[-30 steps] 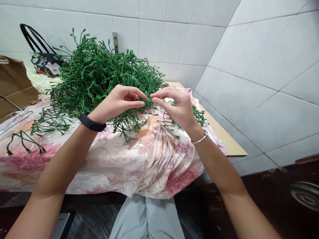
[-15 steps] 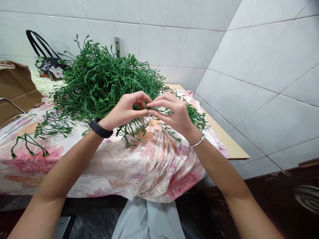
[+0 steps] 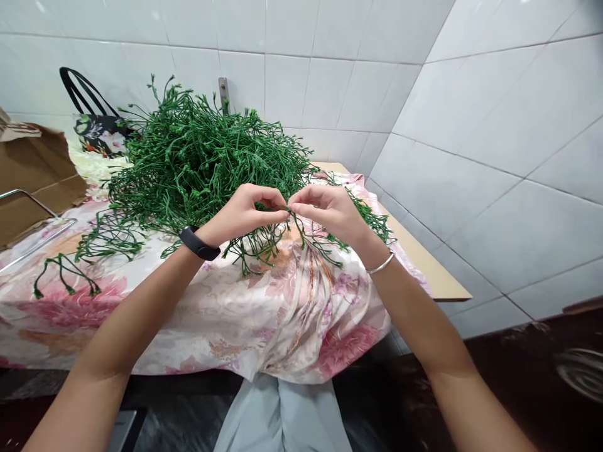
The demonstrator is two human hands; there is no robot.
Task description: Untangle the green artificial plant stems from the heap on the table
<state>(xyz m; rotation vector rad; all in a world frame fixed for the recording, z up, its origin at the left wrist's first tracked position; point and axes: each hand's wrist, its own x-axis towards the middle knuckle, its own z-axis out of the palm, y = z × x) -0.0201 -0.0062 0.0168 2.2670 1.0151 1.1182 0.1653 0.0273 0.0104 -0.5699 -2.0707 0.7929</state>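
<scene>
A green plastic flower stem (image 3: 298, 225) hangs from between my fingertips, its thin branches pointing down. My left hand (image 3: 247, 213), with a black band at the wrist, is closed in a pinch on it. Fingertip to fingertip with it, my right hand (image 3: 332, 213) pinches the same stem; a silver bangle circles that wrist. Behind both hands rises a big heap of green plastic stems (image 3: 207, 154). A few loose stems (image 3: 68, 276) lie on the cloth at the left, and more stems (image 3: 372, 216) lie beyond my right hand.
A floral cloth (image 3: 188, 320) covers most of the table (image 3: 424, 270) and is bunched near its front edge. At the left are a brown cardboard box (image 3: 38, 176), a metal wire frame (image 3: 47, 235), pale flowers (image 3: 94, 166) and a floral bag (image 3: 101, 133). Tiled walls close off the back and right.
Both hands have come slightly lower, and the right fingers have curled in. The stem's branches now hang down between the hands. The whole view has shifted a little.
</scene>
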